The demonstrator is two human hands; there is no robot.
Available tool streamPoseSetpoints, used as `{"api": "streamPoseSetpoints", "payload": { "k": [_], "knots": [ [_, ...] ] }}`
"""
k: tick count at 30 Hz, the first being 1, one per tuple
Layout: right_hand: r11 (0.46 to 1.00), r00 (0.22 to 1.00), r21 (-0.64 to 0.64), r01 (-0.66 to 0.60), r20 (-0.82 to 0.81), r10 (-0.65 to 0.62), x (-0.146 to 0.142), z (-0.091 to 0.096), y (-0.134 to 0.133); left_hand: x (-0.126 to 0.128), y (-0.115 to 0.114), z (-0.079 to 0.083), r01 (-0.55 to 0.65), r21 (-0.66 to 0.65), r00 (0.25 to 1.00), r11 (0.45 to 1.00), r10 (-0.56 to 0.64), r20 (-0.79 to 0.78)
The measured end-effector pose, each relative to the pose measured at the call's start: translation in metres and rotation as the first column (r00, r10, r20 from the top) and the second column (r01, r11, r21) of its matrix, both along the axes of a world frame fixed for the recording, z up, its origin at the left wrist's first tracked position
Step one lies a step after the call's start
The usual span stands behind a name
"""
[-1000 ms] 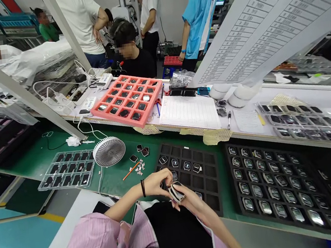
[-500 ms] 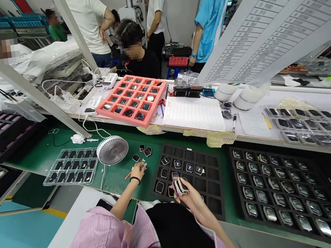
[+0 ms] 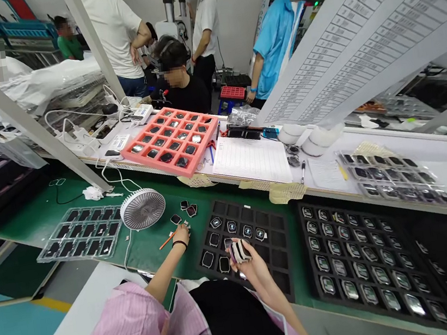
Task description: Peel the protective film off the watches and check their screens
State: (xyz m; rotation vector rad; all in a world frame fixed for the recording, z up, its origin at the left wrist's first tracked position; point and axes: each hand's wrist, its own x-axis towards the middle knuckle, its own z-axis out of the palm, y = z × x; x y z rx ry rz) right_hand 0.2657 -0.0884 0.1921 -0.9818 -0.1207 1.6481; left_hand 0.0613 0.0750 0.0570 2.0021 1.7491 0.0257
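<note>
The right hand (image 3: 248, 267) curls closed around a small black-and-white striped watch-shaped piece (image 3: 239, 251), at 6 o'clock on the black foam tray (image 3: 282, 280); a slack grip could drop it. The left hand (image 3: 182, 235) rests bunched on the green mat (image 3: 148, 254), its hold unclear.

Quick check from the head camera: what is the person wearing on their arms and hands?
The left hand and right hand are gloveless. The forearms are bare below pale pink striped sleeves. A thin black wristband circles the left wrist.
</note>
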Motion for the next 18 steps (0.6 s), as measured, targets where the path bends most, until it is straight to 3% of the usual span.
{"api": "streamPoseSetpoints", "payload": {
  "k": [4,10,15,18],
  "knots": [
    [0.994,0.996,0.064,0.092,-0.002,-0.092,-0.002,0.002,0.008,0.01,-0.006,0.028,-0.044,0.054,0.987,0.998,0.035,0.155],
    [0.973,0.978,0.147,0.179,0.083,-0.192,-0.009,0.009,0.021,0.059,-0.035,0.088,0.024,0.177,0.87,0.984,-0.108,0.48],
    [0.942,0.919,0.208,0.263,0.244,-0.311,-0.015,0.009,0.027,0.093,-0.064,0.14,0.013,0.275,0.774,0.961,-0.184,0.606],
    [0.921,0.864,0.235,0.312,0.332,-0.378,-0.017,0.008,0.027,0.101,-0.078,0.162,-0.006,0.336,0.726,0.942,-0.227,0.649]
  ]
}}
